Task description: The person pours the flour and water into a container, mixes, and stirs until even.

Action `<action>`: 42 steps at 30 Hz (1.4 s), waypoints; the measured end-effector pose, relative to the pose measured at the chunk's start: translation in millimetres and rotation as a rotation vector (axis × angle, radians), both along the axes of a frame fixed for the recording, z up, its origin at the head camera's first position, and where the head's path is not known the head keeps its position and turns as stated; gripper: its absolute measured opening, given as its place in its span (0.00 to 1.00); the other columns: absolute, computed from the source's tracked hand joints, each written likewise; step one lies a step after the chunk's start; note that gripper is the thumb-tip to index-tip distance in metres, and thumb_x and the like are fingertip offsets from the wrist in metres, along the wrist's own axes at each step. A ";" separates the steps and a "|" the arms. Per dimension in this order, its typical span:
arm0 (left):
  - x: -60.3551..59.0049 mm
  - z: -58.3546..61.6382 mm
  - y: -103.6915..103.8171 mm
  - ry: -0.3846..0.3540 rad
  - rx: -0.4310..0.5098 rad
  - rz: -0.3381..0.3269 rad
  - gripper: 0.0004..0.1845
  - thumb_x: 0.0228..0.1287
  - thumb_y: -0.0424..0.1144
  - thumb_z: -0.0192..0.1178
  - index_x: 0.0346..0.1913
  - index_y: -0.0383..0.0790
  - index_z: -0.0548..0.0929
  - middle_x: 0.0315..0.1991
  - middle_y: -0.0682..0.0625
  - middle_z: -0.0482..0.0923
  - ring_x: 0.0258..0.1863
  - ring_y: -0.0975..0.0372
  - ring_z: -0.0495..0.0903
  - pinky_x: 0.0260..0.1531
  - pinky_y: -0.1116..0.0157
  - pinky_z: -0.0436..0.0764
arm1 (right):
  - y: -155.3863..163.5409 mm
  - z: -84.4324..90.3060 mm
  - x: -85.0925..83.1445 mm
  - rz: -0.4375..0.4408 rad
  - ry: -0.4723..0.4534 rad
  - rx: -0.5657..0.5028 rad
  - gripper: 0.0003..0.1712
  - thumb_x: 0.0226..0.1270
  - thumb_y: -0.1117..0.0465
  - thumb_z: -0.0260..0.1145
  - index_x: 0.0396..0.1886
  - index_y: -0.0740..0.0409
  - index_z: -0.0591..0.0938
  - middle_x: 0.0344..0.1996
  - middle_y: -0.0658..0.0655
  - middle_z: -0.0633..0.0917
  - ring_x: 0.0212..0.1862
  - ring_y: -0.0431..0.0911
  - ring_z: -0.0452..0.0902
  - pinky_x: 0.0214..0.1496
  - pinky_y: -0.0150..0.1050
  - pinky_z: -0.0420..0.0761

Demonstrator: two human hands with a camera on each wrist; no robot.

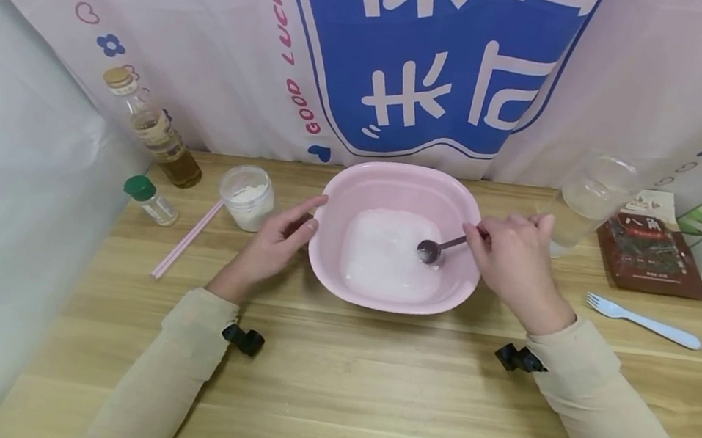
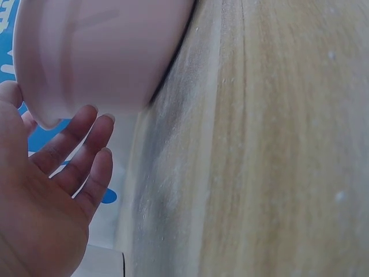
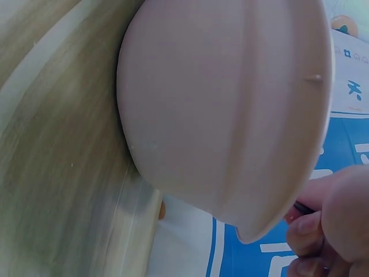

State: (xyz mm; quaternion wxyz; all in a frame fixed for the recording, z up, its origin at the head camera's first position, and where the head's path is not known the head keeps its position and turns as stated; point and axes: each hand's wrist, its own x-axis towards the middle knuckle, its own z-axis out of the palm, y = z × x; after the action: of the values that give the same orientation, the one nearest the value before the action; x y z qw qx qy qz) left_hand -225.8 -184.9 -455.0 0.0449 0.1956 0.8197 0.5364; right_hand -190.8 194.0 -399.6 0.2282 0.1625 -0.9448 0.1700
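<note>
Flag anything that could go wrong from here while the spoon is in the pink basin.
The left hand only rests open against the basin rim, so brisk strokes of the spoon held by the right hand might slide it or slop white liquid over the edge. The glass stands just behind the right hand and could be knocked.

Glossy pink plastic basin (image 1: 404,181), shiny metal spoon (image 1: 432,250), matt wood-grain table (image 1: 369,384).
</note>
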 end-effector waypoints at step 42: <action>0.1 -1.2 0.4 -0.019 -0.018 0.008 0.27 0.86 0.41 0.53 0.82 0.51 0.70 0.59 0.37 0.86 0.56 0.51 0.85 0.56 0.72 0.83 | 2.3 3.8 4.7 0.019 -0.003 -0.012 0.18 0.75 0.59 0.71 0.24 0.63 0.85 0.16 0.57 0.80 0.30 0.59 0.72 0.56 0.63 0.60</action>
State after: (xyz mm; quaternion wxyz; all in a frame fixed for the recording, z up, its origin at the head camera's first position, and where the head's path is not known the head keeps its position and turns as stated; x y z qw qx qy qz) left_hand -225.7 -184.5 -456.2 0.0522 0.1868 0.8248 0.5312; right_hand -186.1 196.3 -395.8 0.2261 0.1696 -0.9426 0.1779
